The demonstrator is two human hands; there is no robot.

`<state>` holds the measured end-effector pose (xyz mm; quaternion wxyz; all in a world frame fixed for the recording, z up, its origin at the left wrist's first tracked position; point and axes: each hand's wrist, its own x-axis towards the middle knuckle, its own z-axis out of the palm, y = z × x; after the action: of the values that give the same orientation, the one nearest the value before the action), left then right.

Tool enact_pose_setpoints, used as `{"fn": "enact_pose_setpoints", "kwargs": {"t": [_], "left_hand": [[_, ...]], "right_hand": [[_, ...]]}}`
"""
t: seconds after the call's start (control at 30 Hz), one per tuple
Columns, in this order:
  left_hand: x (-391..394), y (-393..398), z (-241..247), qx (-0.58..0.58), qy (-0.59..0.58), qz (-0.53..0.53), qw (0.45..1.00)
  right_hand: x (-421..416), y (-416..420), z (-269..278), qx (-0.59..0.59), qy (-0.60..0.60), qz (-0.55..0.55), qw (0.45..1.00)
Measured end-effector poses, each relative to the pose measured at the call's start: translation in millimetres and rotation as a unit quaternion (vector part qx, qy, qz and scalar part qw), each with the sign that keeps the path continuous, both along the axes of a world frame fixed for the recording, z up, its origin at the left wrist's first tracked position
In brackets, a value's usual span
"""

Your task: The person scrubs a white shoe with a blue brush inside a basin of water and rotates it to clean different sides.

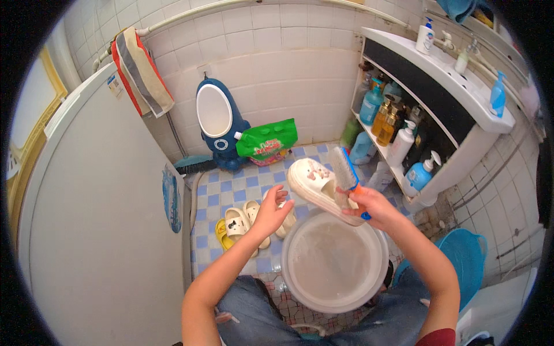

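My right hand (373, 208) grips a scrubbing brush (346, 168) with a blue and orange body, its pale bristles facing left. The same hand also holds a white clog (312, 181) with small decorations on its toe, tilted above the far rim of a round plastic basin (289, 277). Cloudy greyish water (335, 259) lies in the basin, which stands between my knees. My left hand (273, 212) is empty to the left of the clog, fingers apart and not touching it. Behind and below that hand, more pale clogs (237, 222) and a yellow one (222, 233) are on the floor.
A green pouch (270, 140) and a blue child's urinal (231, 116) are by the back wall, near a broom (194, 164). Shelves with bottles (385, 125) stand under the sink (441, 65) at right. A blue tub (465, 264) is beside my right arm; a grey-white panel (108, 207) borders the left.
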<state>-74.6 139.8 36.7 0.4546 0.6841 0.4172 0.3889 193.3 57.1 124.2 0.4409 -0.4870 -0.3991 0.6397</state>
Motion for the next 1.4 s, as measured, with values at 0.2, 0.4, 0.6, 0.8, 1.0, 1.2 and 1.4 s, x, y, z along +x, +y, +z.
{"fn": "enact_pose_setpoints", "kwargs": {"t": [0.2,0.4,0.6,0.8,1.0,1.2,1.4], "left_hand": [[33.8,-64.1,19.0,-0.206,-0.050,0.068,0.975],[39.4,-76.2,-16.8,-0.120,-0.006,0.075,0.990],[38.0,-81.6,-15.8,0.001,0.054,-0.030,0.998],[36.4,-80.5,-13.5,0.051,0.028,-0.147,0.987],[43.7,-88.3,1.9,0.136,0.084,-0.268,0.950],[48.7,-96.1,-13.5,0.156,0.149,-0.220,0.951],[55.6,-101.4,-58.4,-0.091,0.020,-0.134,0.987]], "right_hand": [[2.7,-81.9,-68.8,-0.051,0.030,0.025,0.998],[3.1,-113.0,-106.2,-0.021,-0.069,0.121,0.990],[28.3,-117.2,-94.6,-0.118,-0.023,0.176,0.977],[56.0,-102.0,-106.5,-0.072,-0.002,0.054,0.996],[34.6,-94.6,-100.8,-0.075,0.029,-0.053,0.995],[27.9,-94.4,-118.1,-0.014,-0.068,0.012,0.998],[26.2,-88.8,-123.2,0.021,-0.125,-0.056,0.990]]}}
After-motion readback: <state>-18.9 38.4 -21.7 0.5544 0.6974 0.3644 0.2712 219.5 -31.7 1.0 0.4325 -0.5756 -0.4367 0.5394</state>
